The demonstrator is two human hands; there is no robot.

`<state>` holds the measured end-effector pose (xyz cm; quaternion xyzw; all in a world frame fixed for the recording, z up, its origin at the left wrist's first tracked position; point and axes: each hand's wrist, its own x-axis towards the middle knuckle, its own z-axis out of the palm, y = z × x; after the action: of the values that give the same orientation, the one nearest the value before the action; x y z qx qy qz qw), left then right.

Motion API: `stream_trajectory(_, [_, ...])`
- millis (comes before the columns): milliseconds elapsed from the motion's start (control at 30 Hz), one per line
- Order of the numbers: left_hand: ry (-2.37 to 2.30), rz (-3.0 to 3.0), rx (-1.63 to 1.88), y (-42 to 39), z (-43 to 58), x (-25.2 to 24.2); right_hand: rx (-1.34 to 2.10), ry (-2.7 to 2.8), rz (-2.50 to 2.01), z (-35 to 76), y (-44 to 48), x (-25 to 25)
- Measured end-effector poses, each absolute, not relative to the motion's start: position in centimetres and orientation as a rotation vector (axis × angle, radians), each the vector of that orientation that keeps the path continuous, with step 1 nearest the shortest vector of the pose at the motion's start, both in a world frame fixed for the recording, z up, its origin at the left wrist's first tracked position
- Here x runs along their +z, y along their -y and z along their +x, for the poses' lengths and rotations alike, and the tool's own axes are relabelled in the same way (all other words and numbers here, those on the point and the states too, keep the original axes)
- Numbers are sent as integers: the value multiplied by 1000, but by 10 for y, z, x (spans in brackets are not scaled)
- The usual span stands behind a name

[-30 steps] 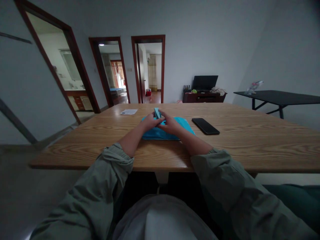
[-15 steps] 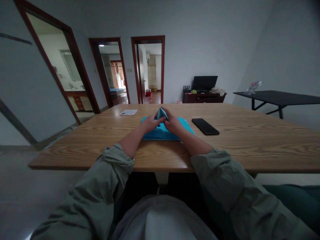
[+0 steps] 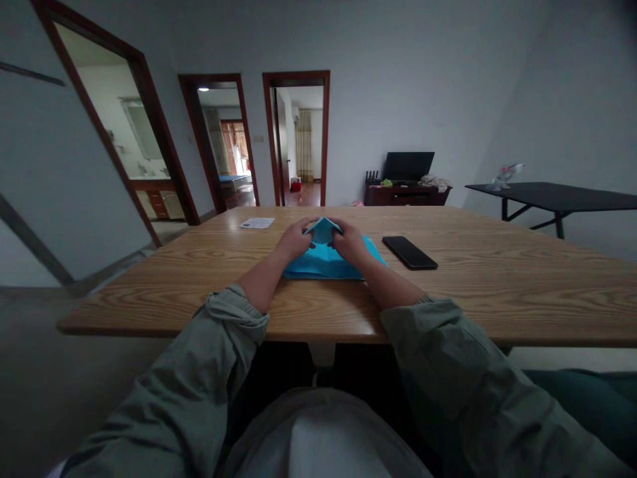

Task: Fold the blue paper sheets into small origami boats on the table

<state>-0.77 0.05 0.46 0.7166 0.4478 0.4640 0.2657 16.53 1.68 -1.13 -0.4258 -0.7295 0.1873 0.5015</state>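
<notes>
Between my hands is a small piece of folded light-blue paper (image 3: 323, 231), creased down its middle like a low roof. My left hand (image 3: 295, 240) pinches its left edge. On the opposite edge, my right hand (image 3: 348, 240) has its fingers closed in the same way. Both hands are just above a bright blue flat sheet or cloth (image 3: 323, 264) on the wooden table (image 3: 229, 265). Fingers partly hide the paper's lower edges.
A black phone (image 3: 409, 252) lies to the right of the blue sheet. Farther back on the left is a white printed card or paper (image 3: 257, 223). Beyond the table stand a cabinet with a screen (image 3: 408, 166) and a black side table (image 3: 552, 196).
My hands have moved apart sideways. The folded paper between them has gone from a steep, narrow fold to a wider, flatter one. The sheet and phone stay in place.
</notes>
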Motion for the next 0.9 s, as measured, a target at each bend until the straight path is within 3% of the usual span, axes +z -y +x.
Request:
stream_trajectory(367, [-810,1468,879,1,-45,11,1170,1659,-894,180,-16,-7])
stream_trajectory(500, [-844,1445,759,5,-45,11,1200,1733,-898,182,-16,-9])
stream_trajectory(633, [-1031,1578,872,1,-39,6,1171,1811,-921,181,-16,-11])
stream_trajectory(900, [-954,1628,1110,-11,-37,-2,1118,1824,-931,174,-9,-9])
